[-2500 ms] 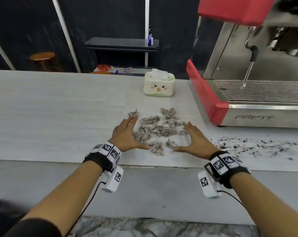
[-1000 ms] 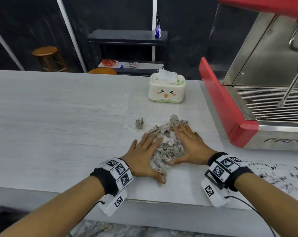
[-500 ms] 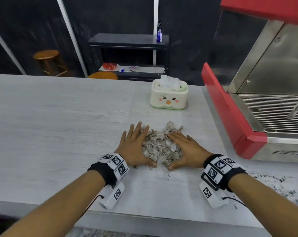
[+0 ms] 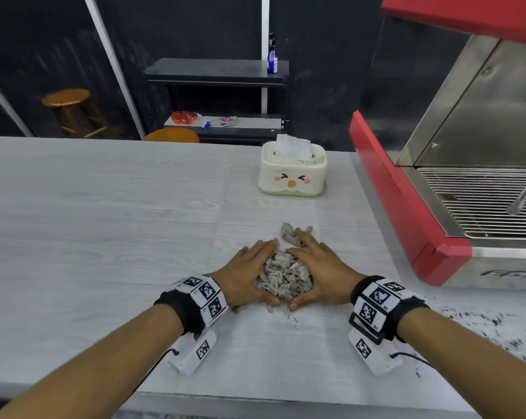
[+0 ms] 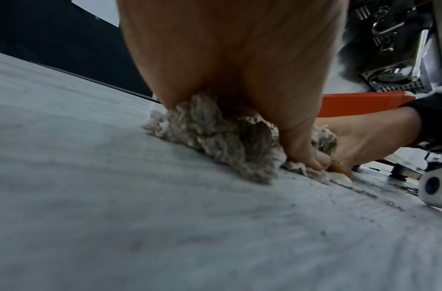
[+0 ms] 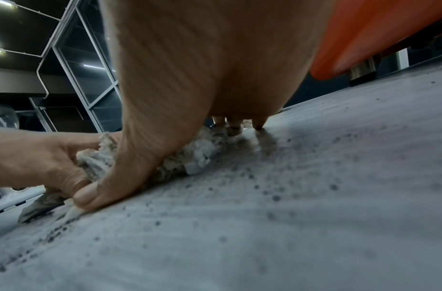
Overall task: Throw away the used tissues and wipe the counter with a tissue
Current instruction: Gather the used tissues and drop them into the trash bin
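The used tissues (image 4: 283,275), grey and crumpled, are heaped in one pile on the pale counter (image 4: 104,237). My left hand (image 4: 243,273) cups the pile's left side and my right hand (image 4: 322,273) its right side. Both thumbs curl round the near side and meet there. One crumpled tissue (image 4: 288,233) pokes out beyond the right fingertips. In the left wrist view the left hand (image 5: 239,59) arches over the tissue pile (image 5: 215,137), with the right hand (image 5: 364,137) beside it. From the right wrist, the right hand (image 6: 202,59) covers the tissue pile (image 6: 190,157), its thumb against the left hand (image 6: 40,153).
A cream tissue box (image 4: 292,176) with a face and a clean tissue sticking up stands further back. A red and steel coffee machine (image 4: 437,222) fills the right side. Dark coffee grounds (image 4: 497,331) are scattered on the counter at the right. The counter's front edge is near my forearms.
My two hands have swept the scattered tissues together and closed in on them. The pile is tighter now and my thumbs meet at its near side.
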The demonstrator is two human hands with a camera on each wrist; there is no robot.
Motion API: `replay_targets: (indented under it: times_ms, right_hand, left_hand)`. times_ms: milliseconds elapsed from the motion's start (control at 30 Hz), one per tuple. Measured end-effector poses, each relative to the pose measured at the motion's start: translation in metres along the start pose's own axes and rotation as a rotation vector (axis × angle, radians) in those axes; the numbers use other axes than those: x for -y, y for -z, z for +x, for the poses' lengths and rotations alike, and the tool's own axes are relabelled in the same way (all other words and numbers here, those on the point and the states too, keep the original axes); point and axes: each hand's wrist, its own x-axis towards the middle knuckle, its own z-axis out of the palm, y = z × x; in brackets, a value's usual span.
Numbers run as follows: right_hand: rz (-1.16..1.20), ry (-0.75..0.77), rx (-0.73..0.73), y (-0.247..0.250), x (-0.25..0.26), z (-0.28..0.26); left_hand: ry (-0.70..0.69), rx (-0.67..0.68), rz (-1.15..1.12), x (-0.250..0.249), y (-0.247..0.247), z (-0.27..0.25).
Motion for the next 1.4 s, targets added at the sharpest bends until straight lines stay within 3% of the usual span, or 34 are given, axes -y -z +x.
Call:
replay_targets:
  times_ms: [233, 400, 600, 833, 1033, 1200, 1400]
  right_hand:
    - [0.077, 0.033, -0.039, 0.001, 0.011, 0.002]
    - [0.052, 0.069, -0.066, 0.0, 0.014, 0.009]
    - [0.105, 0.142, -0.04, -0.006, 0.013, 0.01]
    - [0.139, 0.107, 0.014, -0.009, 0.013, 0.009]
    - [0.054, 0.125, 0.015, -0.01, 0.012, 0.011]
    - [0.027, 0.149, -0.029, -0.01, 0.016, 0.012]
    - [0.117, 0.127, 0.029, -0.015, 0.017, 0.013]
  left_hand:
    - [-0.045, -0.003, -0.024, -0.005, -0.003, 0.003]
    - [-0.032, -0.075, -0.059, -0.002, 0.001, 0.001]
    - [-0.037, -0.003, -0.098, -0.001, 0.001, 0.0]
    - [-0.026, 0.019, -0.202, 0.006, 0.015, -0.021]
    - [-0.043, 0.122, -0.034, 0.026, 0.018, -0.043]
    - [-0.057, 0.076, -0.003, 0.026, 0.009, -0.038]
    - [-0.1, 0.07, -0.084, 0.012, 0.002, -0.025]
